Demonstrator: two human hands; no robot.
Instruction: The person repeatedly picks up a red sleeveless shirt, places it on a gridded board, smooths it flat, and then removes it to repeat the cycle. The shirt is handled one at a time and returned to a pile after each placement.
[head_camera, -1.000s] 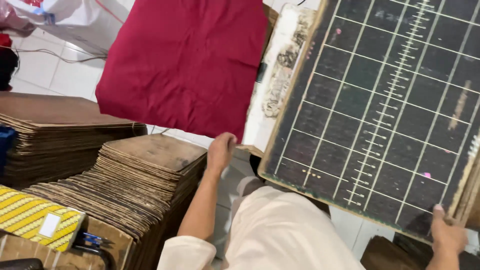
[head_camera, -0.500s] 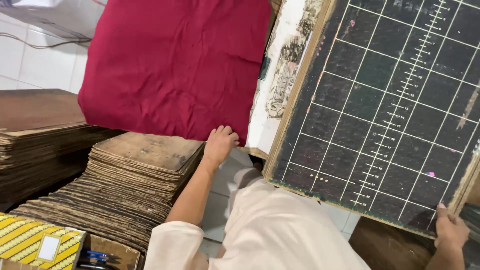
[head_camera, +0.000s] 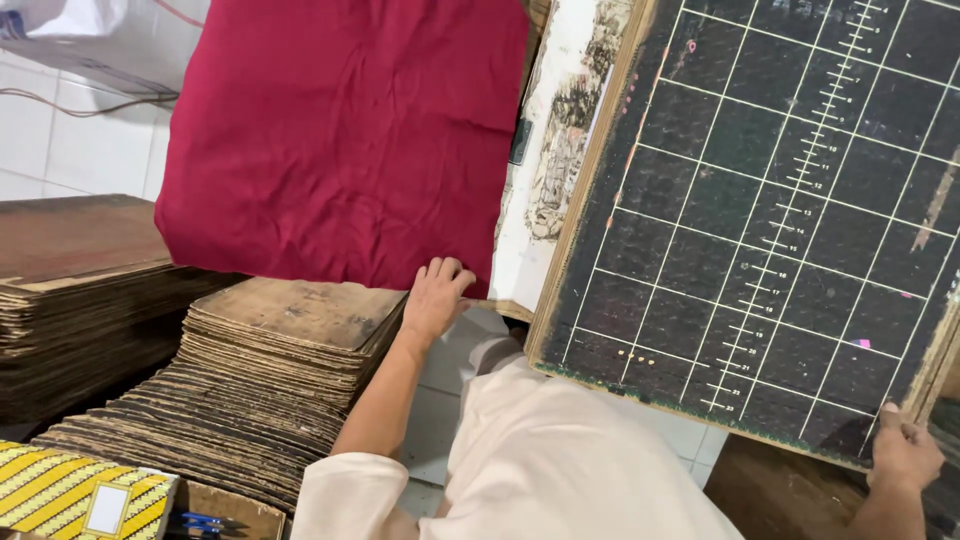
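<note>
Red cloth (head_camera: 345, 140) lies spread flat; my left hand (head_camera: 436, 295) pinches its near corner, my right hand (head_camera: 905, 455) grips the gridded board's (head_camera: 770, 200) near corner, still uncovered.

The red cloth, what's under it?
Under the red cloth only a thin board edge shows, at the near corner where the left hand touches the cloth. The rest of what it lies on is covered.

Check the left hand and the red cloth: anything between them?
Nothing visible. The left hand rests right at the lower corner of the red cloth, fingers on its bottom edge, above the stack of brown boards. The right hand is apart, gripping the corner of the dark gridded board.
</note>
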